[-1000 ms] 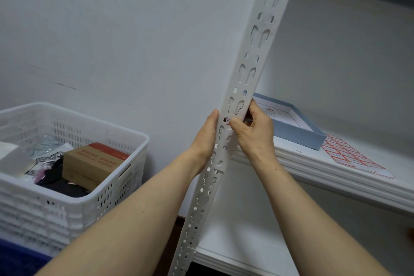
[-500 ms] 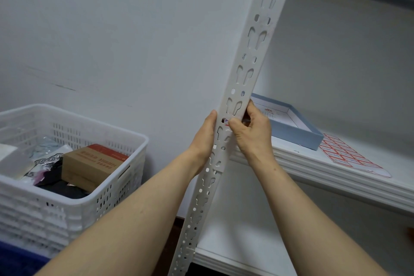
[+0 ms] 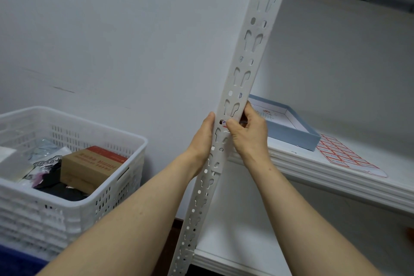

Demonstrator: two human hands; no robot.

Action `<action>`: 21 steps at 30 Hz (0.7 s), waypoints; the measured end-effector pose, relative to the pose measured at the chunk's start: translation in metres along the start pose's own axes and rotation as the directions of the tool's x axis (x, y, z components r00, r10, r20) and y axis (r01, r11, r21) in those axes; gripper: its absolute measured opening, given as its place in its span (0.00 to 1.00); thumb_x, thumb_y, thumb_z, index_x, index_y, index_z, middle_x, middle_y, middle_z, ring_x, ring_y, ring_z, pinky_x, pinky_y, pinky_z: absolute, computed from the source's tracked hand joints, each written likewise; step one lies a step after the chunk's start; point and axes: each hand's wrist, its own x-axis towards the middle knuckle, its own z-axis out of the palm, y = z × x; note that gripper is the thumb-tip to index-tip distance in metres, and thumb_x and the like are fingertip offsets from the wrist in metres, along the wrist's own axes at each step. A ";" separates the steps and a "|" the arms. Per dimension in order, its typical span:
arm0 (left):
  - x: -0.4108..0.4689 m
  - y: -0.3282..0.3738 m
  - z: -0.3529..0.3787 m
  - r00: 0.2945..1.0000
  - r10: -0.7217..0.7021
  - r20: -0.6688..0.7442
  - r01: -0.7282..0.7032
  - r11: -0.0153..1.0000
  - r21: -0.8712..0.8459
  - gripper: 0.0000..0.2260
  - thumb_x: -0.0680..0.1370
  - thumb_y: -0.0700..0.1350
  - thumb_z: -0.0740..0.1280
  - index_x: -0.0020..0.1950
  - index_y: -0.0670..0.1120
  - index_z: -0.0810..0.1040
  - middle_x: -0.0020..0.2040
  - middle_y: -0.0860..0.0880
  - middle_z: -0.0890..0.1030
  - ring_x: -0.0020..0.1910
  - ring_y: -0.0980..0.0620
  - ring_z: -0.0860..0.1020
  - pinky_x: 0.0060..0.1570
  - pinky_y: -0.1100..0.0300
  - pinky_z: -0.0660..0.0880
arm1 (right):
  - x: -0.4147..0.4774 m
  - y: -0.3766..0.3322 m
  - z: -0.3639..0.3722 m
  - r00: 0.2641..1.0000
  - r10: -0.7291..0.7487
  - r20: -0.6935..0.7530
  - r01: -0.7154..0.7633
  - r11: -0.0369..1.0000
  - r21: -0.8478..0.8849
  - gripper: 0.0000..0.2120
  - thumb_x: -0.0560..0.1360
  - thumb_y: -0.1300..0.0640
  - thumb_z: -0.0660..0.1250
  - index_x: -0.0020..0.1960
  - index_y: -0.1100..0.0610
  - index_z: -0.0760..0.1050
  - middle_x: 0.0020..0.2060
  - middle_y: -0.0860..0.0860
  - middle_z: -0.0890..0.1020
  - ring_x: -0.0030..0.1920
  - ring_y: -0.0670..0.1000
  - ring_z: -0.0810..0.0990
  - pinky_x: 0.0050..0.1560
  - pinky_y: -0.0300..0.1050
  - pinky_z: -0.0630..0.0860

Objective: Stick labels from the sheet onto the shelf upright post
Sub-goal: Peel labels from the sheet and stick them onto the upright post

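Both my hands are on the post [image 3: 246, 59], which is white, punched with keyhole slots, and leans up to the right through the middle of the view. My right hand [image 3: 248, 135] grips it from the right. The thumb [image 3: 231, 125] is laid flat across the front face, and the other fingers [image 3: 247, 108] are curled tight round the right edge, so that hand is closed on the metal with no gap. Just at the thumb tip a sliver of a red-edged label [image 3: 224, 122] shows on the face beside a round hole (most of it is hidden under the thumb, so I cannot tell how squarely it sits).

My left hand [image 3: 202, 139] is against the opposite edge at about the same height. Its thumb [image 3: 210, 121] is nearly straight and lies along the left rim. The rest of its fingers go behind the post, out of sight, clamping it between thumb and palm.

To the right, the label sheet [image 3: 345, 155] lies flat on the white shelf [image 3: 324, 177], well apart from my hands, with its rows of red-bordered labels facing up. Just left of it, nearer the post, is a shallow blue box [image 3: 291, 134]. A lower shelf board [image 3: 246, 231] shows beneath.

Far left, a white slotted crate [image 3: 107, 184] holds a brown cardboard carton [image 3: 89, 163] with a red top and some dark and clear-wrapped items.
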 end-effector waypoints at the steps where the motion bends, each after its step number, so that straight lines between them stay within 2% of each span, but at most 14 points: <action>1: -0.001 0.001 0.000 1.000 0.001 -0.003 -0.001 1.000 0.001 0.24 0.83 0.53 0.44 0.55 0.50 0.80 0.51 0.51 0.84 0.54 0.54 0.81 0.59 0.59 0.74 | 0.000 0.000 0.000 1.000 0.002 0.000 -0.002 1.000 -0.004 0.16 0.61 0.58 0.62 0.47 0.58 0.76 0.42 0.59 0.81 0.43 0.60 0.78 0.46 0.56 0.78; 4: -0.001 0.002 0.001 1.000 0.004 -0.015 -0.003 1.000 0.014 0.24 0.83 0.53 0.44 0.56 0.50 0.80 0.52 0.50 0.84 0.55 0.53 0.81 0.60 0.57 0.74 | -0.001 0.001 0.000 1.000 0.000 0.002 0.000 1.000 -0.015 0.15 0.62 0.60 0.61 0.48 0.58 0.76 0.43 0.58 0.82 0.45 0.60 0.79 0.48 0.57 0.78; 8: -0.001 0.000 0.000 0.999 -0.017 -0.037 0.019 0.999 0.050 0.25 0.83 0.54 0.44 0.53 0.51 0.81 0.52 0.50 0.84 0.55 0.52 0.81 0.60 0.55 0.73 | 0.002 0.005 -0.010 1.000 -0.008 0.016 0.009 0.997 -0.073 0.22 0.68 0.72 0.58 0.55 0.55 0.78 0.45 0.53 0.83 0.46 0.53 0.81 0.50 0.54 0.79; 10: 0.000 -0.001 -0.002 0.999 -0.021 -0.041 0.024 0.998 0.062 0.26 0.83 0.55 0.44 0.52 0.51 0.82 0.53 0.48 0.84 0.57 0.50 0.80 0.64 0.52 0.71 | 0.003 0.003 -0.018 0.996 0.026 0.080 -0.028 0.999 0.026 0.23 0.70 0.74 0.57 0.56 0.55 0.78 0.45 0.50 0.84 0.44 0.48 0.82 0.47 0.47 0.80; 12: -0.001 0.000 -0.001 0.999 -0.014 -0.042 0.018 0.996 0.082 0.26 0.83 0.55 0.43 0.50 0.52 0.82 0.51 0.50 0.84 0.56 0.51 0.80 0.64 0.54 0.70 | 0.002 -0.003 -0.028 0.986 0.075 0.151 -0.100 0.981 0.165 0.23 0.72 0.76 0.55 0.58 0.56 0.76 0.45 0.48 0.83 0.41 0.44 0.81 0.40 0.37 0.79; 13: -0.001 0.000 -0.001 0.999 -0.016 -0.045 0.020 0.996 0.090 0.26 0.83 0.55 0.43 0.51 0.52 0.81 0.50 0.51 0.84 0.55 0.52 0.80 0.63 0.55 0.70 | 0.001 -0.005 -0.033 0.981 0.106 0.165 -0.142 0.964 0.226 0.23 0.73 0.76 0.55 0.58 0.55 0.75 0.44 0.48 0.83 0.41 0.45 0.81 0.39 0.35 0.79; 16: -0.004 0.002 0.001 0.995 -0.035 -0.090 0.043 0.995 0.090 0.25 0.82 0.57 0.45 0.52 0.50 0.80 0.47 0.51 0.84 0.49 0.52 0.81 0.56 0.57 0.74 | 0.004 -0.007 -0.053 0.971 0.220 0.096 -0.239 0.909 0.342 0.18 0.74 0.73 0.60 0.59 0.58 0.72 0.44 0.52 0.82 0.42 0.48 0.82 0.45 0.37 0.81; 18: -0.010 0.009 0.007 0.976 -0.043 -0.212 0.068 0.991 0.113 0.26 0.82 0.58 0.46 0.51 0.47 0.81 0.44 0.48 0.84 0.46 0.49 0.80 0.50 0.57 0.74 | 0.010 -0.009 -0.066 0.958 0.282 0.061 -0.282 0.871 0.402 0.12 0.74 0.71 0.62 0.56 0.63 0.75 0.44 0.57 0.83 0.40 0.51 0.83 0.45 0.38 0.81; 19: -0.010 0.011 0.010 0.944 -0.003 -0.331 0.061 0.984 0.166 0.25 0.81 0.58 0.47 0.54 0.45 0.80 0.48 0.46 0.83 0.51 0.46 0.79 0.54 0.55 0.72 | 0.013 -0.011 -0.072 0.949 0.308 0.057 -0.302 0.848 0.436 0.09 0.74 0.72 0.62 0.52 0.65 0.76 0.42 0.59 0.83 0.39 0.52 0.83 0.43 0.37 0.81; 21: -0.011 0.018 0.013 0.787 0.228 -0.573 0.006 0.926 0.377 0.22 0.81 0.56 0.50 0.60 0.44 0.75 0.60 0.44 0.75 0.63 0.45 0.70 0.65 0.55 0.63 | 0.020 -0.016 -0.083 0.932 0.355 0.072 -0.340 0.792 0.507 0.07 0.74 0.73 0.61 0.44 0.66 0.76 0.34 0.58 0.83 0.32 0.51 0.83 0.36 0.35 0.80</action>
